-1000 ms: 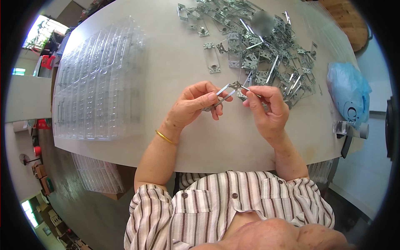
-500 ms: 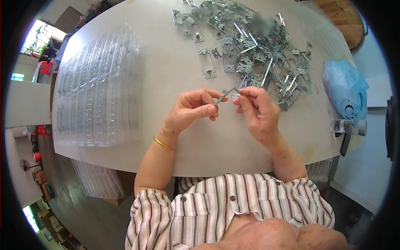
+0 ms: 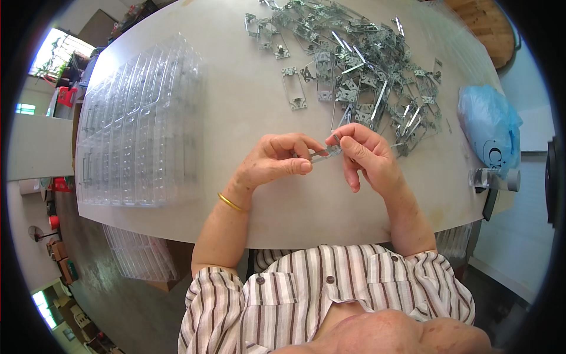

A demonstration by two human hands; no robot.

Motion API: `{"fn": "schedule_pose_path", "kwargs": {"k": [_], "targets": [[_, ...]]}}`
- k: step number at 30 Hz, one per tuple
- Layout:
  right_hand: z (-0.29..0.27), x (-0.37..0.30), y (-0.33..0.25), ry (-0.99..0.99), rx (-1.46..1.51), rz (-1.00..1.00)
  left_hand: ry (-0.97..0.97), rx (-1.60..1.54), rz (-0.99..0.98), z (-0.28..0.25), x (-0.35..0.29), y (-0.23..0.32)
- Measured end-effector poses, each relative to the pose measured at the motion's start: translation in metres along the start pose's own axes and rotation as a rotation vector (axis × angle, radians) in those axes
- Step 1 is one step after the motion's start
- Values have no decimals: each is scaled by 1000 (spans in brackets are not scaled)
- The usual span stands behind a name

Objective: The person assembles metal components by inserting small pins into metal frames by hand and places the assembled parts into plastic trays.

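Note:
Both of my hands meet in front of the pile, over the near middle of the table. Between thumb and fingers, my left hand (image 3: pixel 272 158) pinches one end of a small silver-grey metal bracket (image 3: pixel 321 156). My right hand (image 3: pixel 368 156) has its thumb and index finger closed at the other end of this bracket, partly hiding it. Just beyond lies a large heap of similar thin metal brackets (image 3: pixel 359 76), with long bars and small cut-out end plates. One rectangular bracket frame (image 3: pixel 293 88) sits apart at the heap's left edge.
Stacked transparent plastic trays (image 3: pixel 138 127) fill the table's left side. On the right stand a blue plastic bag (image 3: pixel 489 127) and a transparent bottle (image 3: pixel 495 179) lying on its side. More trays (image 3: pixel 138 253) are below the table's left edge. A round wooden stool top (image 3: pixel 480 29) shows far right.
My hands have turned the bracket from a steep slant to a flatter one. It now sits slightly lower, and my right fingers are closer around its end.

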State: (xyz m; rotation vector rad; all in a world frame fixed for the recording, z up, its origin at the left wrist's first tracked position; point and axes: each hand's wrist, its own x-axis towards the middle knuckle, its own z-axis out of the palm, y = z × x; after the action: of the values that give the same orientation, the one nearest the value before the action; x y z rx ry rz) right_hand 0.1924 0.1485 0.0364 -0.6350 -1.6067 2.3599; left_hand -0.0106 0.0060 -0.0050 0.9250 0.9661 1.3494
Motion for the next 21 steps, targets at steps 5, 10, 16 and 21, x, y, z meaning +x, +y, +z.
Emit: {"fn": "schedule_pose_path", "kwargs": {"k": [5, 10, 16, 21], "targets": [[-5, 0, -7, -67, -74, 37, -39, 98, -47, 0, 1, 4], [-9, 3, -7, -95, 7, 87, -90, 88, 10, 3, 2, 3], [-8, 6, -2, 100, 31, -42, -124, 79, -13, 7, 3, 2], [-2, 1, 2, 273, 58, -288, -52, -147, -21, 3, 3, -1]]}}
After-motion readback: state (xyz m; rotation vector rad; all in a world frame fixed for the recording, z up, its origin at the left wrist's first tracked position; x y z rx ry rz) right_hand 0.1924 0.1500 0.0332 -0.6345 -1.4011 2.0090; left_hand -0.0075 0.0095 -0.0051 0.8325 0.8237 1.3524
